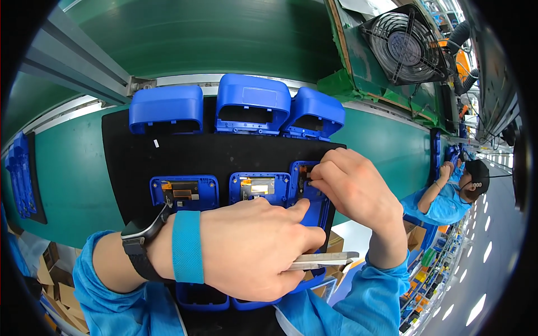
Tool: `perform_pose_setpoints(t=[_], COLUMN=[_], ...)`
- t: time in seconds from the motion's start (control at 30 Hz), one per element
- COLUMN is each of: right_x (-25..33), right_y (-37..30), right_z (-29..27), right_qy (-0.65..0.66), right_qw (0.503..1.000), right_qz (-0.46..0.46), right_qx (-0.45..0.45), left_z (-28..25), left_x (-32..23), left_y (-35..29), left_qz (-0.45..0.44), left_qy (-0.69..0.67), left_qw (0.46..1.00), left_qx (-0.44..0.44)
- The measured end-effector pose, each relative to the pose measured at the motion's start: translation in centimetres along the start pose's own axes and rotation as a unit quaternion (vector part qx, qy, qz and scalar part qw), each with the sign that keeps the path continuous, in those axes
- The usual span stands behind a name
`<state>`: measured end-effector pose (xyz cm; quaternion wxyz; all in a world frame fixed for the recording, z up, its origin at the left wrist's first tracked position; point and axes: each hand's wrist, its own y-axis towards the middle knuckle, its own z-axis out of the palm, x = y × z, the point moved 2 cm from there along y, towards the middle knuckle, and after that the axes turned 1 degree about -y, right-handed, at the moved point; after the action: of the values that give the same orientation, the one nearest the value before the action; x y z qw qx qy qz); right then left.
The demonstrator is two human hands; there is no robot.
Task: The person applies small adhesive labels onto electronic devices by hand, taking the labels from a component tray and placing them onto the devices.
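Across the middle lies my left hand, with a watch and a blue band at the wrist. Its lower fingers are closed round a pair of metal tweezers, while the index finger reaches onto the right-hand blue housing. My right hand bends over the far end of that same housing, thumb and fingers pinched together beside a small dark part. Whatever the pinch holds is hidden. Two more blue housings, one in the middle and one at left, show circuit parts and orange film.
Three deep blue covers stand along the far edge of the black mat. A white scrap lies on the mat. At the upper right is a fan. Another person sits at far right; cartons stand at lower left.
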<state>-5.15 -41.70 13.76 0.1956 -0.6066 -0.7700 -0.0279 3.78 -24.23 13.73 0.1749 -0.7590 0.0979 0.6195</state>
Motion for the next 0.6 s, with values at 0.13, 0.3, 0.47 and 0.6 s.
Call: perform_pose_setpoints(t=[0.13, 0.3, 0.47, 0.6], right_x=[-0.2, -0.2, -0.1, -0.1], right_y=[-0.6, -1.9, -2.8, -3.2], right_z=[0.5, 0.8, 1.1, 1.4], right_qy=[0.008, 0.058, 0.082, 0.086], right_qw=[0.999, 0.996, 0.993, 0.990], right_qz=[0.003, 0.023, 0.034, 0.045], right_qx=[-0.039, -0.063, -0.081, -0.101], left_z=[0.0, -0.2, 0.2, 0.4], left_x=[0.1, -0.1, 0.2, 0.3], left_y=[0.0, -0.1, -0.8, -3.1], left_qz=[0.001, -0.005, 0.020, 0.071], left_qy=[-0.009, -0.012, 0.017, 0.055], left_qw=[1.000, 1.000, 1.000, 0.995], left_qx=[0.002, 0.009, 0.002, -0.041])
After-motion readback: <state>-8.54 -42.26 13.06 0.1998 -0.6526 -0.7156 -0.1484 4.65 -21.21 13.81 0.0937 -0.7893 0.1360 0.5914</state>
